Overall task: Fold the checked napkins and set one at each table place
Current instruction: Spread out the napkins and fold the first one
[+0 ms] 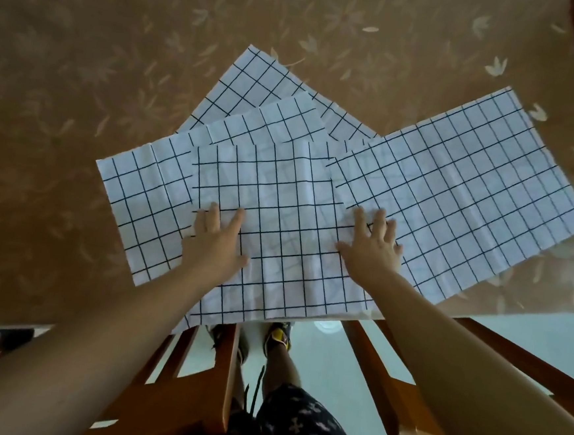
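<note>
Fingers spread flat, left hand [215, 239] and right hand [372, 248] press the nearest checked napkin [287, 196] (other napkins [470, 183] fanned behind it).

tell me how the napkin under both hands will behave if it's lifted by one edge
The napkin is probably floppy: it shows creases and its near edge hangs past the table. Likely light and thin, since faint lines show through it. Pushed, it may slide or bunch, lying on other napkins.

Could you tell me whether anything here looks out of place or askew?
Yes: the checked napkins lie overlapping at skewed angles, and the front napkin, under the left hand and right hand, slightly overhangs the table edge.
</note>
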